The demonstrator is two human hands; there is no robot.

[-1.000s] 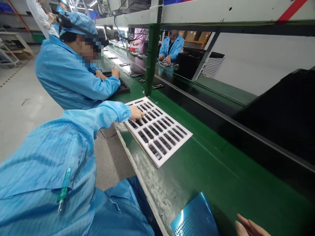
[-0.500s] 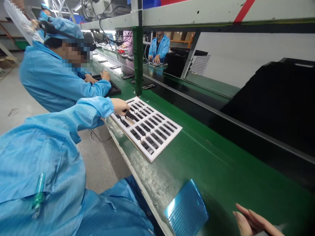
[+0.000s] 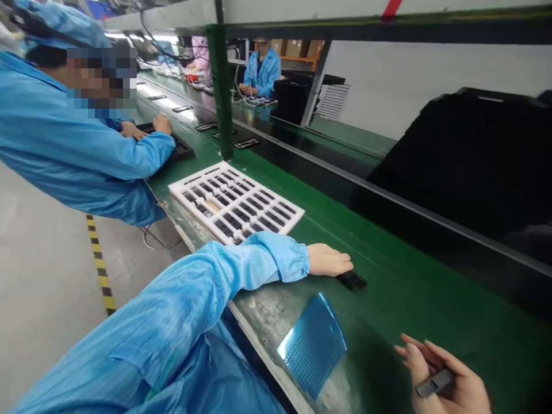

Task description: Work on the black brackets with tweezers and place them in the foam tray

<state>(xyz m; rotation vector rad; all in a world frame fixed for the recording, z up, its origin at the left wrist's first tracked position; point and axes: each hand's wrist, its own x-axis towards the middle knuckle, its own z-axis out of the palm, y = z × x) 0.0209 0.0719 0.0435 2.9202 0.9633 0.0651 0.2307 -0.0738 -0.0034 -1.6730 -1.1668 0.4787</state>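
Note:
My left hand (image 3: 328, 260) reaches out from a blue sleeve and rests on the green bench (image 3: 409, 299). Its fingers are closed on one end of a small black slotted part (image 3: 352, 280) that lies on the bench surface. A white foam tray (image 3: 235, 201) with several rows of the same black parts sits just left of that hand. My right hand (image 3: 440, 374) is at the bottom right, fingers curled around a small grey piece (image 3: 435, 382). A shiny blue perforated sheet (image 3: 313, 345) lies at the bench's near edge between my hands.
A co-worker in blue (image 3: 77, 138) sits at the left with both hands on a black tray (image 3: 179, 150). A green post (image 3: 221, 92) stands behind the white tray. A dark conveyor (image 3: 388, 213) runs along the back, with a large black box (image 3: 474, 155) beyond it.
My left hand left the white tray and came right, now down on the bench with a black part. My right hand has come further into view, holding a grey piece.

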